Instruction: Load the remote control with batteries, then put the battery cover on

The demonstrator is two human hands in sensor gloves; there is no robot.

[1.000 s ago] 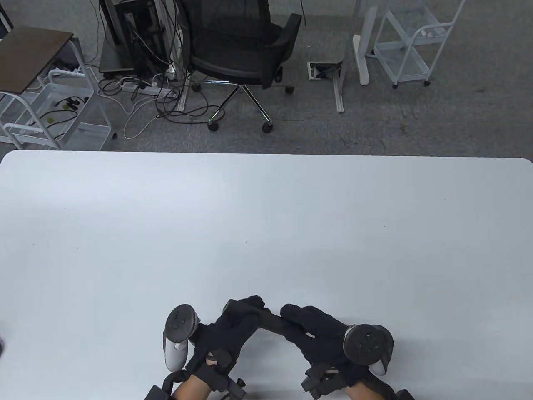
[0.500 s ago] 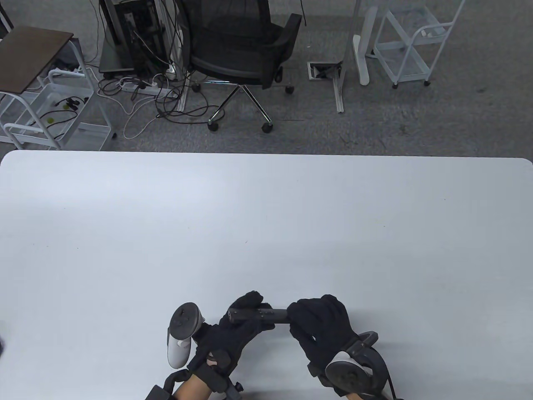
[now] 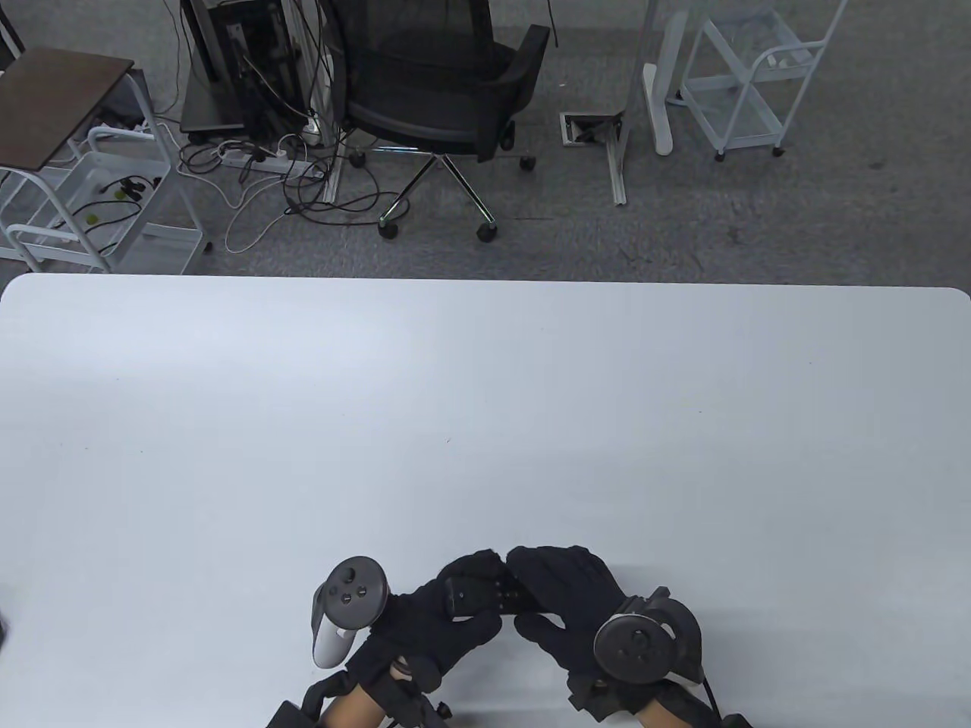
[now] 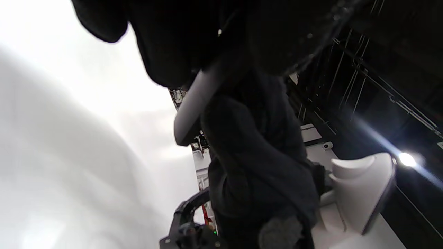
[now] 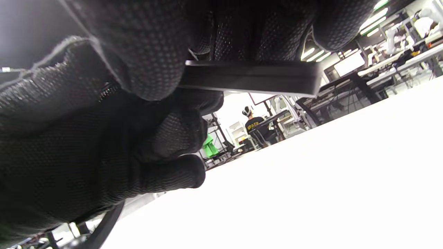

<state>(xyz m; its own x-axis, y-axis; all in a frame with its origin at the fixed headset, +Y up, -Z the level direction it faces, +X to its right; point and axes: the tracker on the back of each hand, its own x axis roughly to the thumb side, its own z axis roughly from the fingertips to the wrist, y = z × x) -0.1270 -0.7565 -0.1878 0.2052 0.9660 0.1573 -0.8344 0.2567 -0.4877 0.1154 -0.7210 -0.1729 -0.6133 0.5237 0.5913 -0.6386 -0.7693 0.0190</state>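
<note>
A black remote control (image 3: 485,594) lies between both gloved hands near the table's front edge, its button face turned up. My left hand (image 3: 440,618) cups its left end from below. My right hand (image 3: 565,599) grips its right end with fingers over the top. In the right wrist view the remote (image 5: 252,77) shows edge-on as a thin dark bar held above the white table (image 5: 311,180). The left wrist view shows only dark glove and a pale curved part (image 4: 197,100). No loose batteries or battery cover show.
The white table (image 3: 485,409) stretches far ahead of the hands. Beyond its far edge stand a black office chair (image 3: 440,83), a white cart (image 3: 751,83) at right, a shelf cart (image 3: 91,189) at left and floor cables.
The remote has turned from edge-on to buttons-up and moved slightly toward the person. My right hand rolled so its tracker faces up; both hands have closed in around the remote.
</note>
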